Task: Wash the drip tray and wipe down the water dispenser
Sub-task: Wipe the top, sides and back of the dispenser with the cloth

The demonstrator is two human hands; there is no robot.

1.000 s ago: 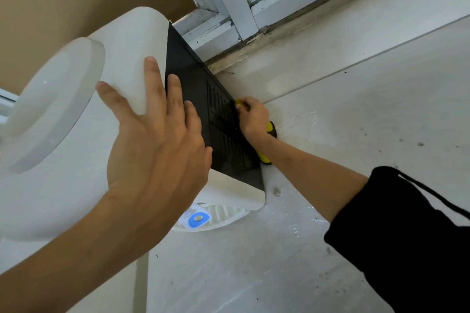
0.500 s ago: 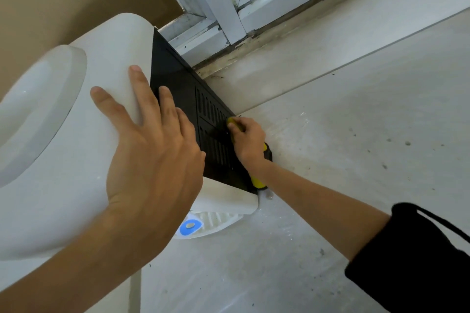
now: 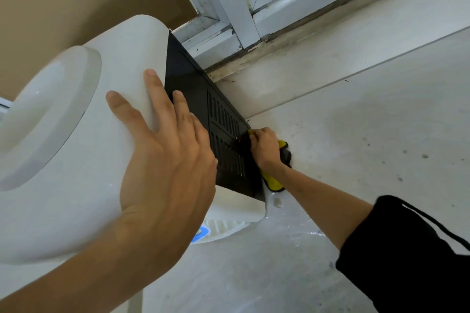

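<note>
A white water dispenser [image 3: 76, 185] fills the left of the head view, seen from above, with a round bottle socket on top. Its black vented side panel [image 3: 216, 119] faces right. My left hand [image 3: 165, 160] lies flat with fingers spread on the dispenser's top edge, fingertips reaching the panel. My right hand [image 3: 264, 150] is closed on a yellow and black cloth [image 3: 273, 181] and presses it against the lower right edge of the black panel. The white ribbed drip tray [image 3: 226, 229] with a blue mark peeks out below the dispenser's front.
A white window frame [image 3: 241, 7] rises behind the dispenser, with a dirty sill seam. A pale stone ledge or floor [image 3: 356, 122] spreads to the right, with dark specks and wet patches near the dispenser's base. A tan wall is at the upper left.
My right hand with the cloth has slid down and right along the vented panel to its lower edge. My left hand stays flat on the dispenser top. The view has shifted slightly.
</note>
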